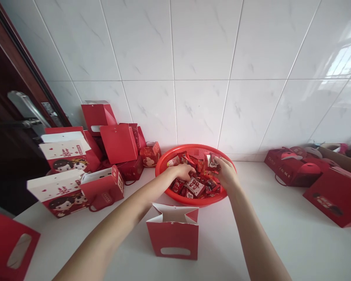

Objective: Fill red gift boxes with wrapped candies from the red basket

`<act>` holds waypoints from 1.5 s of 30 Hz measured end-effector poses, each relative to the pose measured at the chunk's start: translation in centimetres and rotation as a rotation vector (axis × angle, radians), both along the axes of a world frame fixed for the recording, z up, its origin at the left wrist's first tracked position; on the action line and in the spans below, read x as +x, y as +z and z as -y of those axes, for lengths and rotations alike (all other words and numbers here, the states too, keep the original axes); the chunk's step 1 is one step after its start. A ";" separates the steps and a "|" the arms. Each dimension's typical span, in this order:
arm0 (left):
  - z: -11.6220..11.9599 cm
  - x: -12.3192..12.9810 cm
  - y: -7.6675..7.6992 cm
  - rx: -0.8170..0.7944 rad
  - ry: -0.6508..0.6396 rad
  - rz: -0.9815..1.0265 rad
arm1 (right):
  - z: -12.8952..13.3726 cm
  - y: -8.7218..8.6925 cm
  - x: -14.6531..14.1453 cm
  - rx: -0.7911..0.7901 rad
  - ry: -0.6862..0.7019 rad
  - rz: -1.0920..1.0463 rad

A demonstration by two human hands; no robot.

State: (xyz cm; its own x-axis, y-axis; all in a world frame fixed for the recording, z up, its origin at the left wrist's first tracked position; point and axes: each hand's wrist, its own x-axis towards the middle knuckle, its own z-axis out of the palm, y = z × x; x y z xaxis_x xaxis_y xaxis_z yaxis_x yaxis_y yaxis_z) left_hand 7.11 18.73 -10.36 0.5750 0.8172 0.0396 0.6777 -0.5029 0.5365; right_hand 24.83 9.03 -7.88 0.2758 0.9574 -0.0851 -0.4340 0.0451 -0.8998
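Observation:
A round red plastic basket (196, 202) stands against the tiled wall, full of small wrapped sweets (206, 180) in red and white. My left hand (185, 171) is in the basket, its fingers curled down among the packets; what they grip, if anything, is hidden. At the basket's right side my right hand (226, 171) pinches a white and red sweet packet (211, 161) by its edge. Nearer to me, between my forearms, a red paper gift bag (175, 238) stands upright with its top open. It has an oval window low on the front.
Several red and white gift boxes (118, 142) crowd the left side by a dark door (6, 148). Another red bag (11, 246) lies at the near left. More red boxes (292, 168) stand at the right along the white tabletop (269, 210).

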 end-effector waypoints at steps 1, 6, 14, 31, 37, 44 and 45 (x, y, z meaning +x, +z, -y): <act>0.0 0.1 0.2 -0.044 -0.034 -0.073 | 0.0 0.0 0.0 0.000 0.003 0.005; 0.1 0.5 0.8 -0.134 -0.115 -0.287 | -0.1 -0.2 0.1 0.021 0.018 0.023; 0.4 1.0 1.1 -0.144 -0.086 -0.318 | -0.1 -0.3 0.2 0.028 0.013 0.032; 1.2 1.0 2.3 -0.041 0.007 0.014 | -0.1 -0.2 0.2 0.032 0.012 0.047; 1.2 1.1 2.3 -0.023 0.014 0.030 | -0.2 -0.4 0.3 0.040 0.018 0.042; 1.4 1.2 2.4 -0.011 0.022 0.005 | -0.1 -0.4 0.3 0.052 0.030 0.052; 1.4 1.1 2.4 -0.006 0.037 -0.009 | -0.1 -0.4 0.3 0.055 0.030 0.052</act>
